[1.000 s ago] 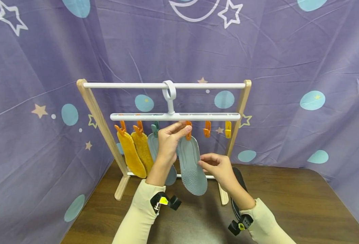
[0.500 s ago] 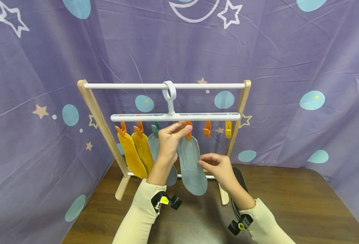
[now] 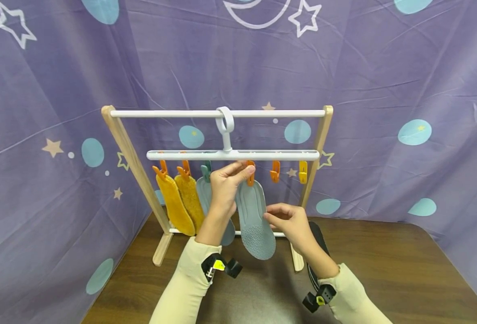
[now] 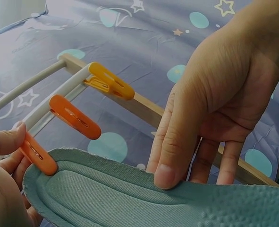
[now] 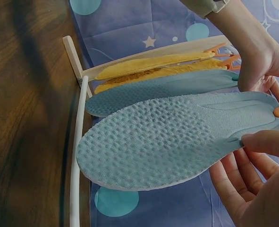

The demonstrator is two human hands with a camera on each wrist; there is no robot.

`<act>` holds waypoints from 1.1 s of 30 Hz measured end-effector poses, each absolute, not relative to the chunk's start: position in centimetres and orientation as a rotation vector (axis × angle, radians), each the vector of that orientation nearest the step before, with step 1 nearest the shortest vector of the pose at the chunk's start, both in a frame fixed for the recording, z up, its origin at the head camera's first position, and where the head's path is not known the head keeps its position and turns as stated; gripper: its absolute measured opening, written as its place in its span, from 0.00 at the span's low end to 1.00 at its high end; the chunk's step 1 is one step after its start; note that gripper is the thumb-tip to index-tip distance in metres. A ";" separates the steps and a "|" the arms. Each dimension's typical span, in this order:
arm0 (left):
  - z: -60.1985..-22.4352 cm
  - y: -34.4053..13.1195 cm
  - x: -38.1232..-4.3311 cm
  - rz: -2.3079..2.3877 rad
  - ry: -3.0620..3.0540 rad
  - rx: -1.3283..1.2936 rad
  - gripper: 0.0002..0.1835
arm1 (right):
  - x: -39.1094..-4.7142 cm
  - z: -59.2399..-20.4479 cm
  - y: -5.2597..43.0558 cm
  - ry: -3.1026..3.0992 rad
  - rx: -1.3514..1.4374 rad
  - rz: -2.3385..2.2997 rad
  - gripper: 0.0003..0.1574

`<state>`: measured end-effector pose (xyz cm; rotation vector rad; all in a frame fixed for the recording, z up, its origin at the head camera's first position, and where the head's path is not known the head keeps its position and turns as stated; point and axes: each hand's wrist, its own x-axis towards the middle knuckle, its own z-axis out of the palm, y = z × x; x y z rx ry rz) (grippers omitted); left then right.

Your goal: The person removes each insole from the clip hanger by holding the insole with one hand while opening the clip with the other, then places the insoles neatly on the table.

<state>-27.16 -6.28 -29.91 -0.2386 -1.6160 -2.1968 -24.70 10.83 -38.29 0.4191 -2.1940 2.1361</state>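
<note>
A grey-blue insole (image 3: 255,220) hangs heel-up at an orange clip (image 3: 250,174) under the white hanger bar (image 3: 263,155). My left hand (image 3: 224,189) pinches that clip between thumb and fingers. With thumb and fingertips, my right hand (image 3: 289,222) pinches the insole's right edge about midway down. In the left wrist view the clip's end lies over the insole's rim. A second grey-blue insole (image 3: 227,234), partly behind my left arm, hangs from a green clip (image 3: 206,171). Further left, two fuzzy yellow insoles (image 3: 175,204) dangle from orange clips (image 3: 184,169).
Right of my hands, another orange clip (image 3: 275,171) and a yellow clip (image 3: 303,172) hang from the bar without anything in them. A wooden rack (image 3: 133,171) carries the hanger on its white top rail (image 3: 165,114). Behind the right forearm lies a black object (image 3: 317,236) on the brown table (image 3: 384,261).
</note>
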 end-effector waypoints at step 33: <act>-29.9 -6.0 -27.4 -2.192 -1.595 -0.181 0.17 | -24.8 -38.4 11.0 -2.191 0.438 2.125 0.14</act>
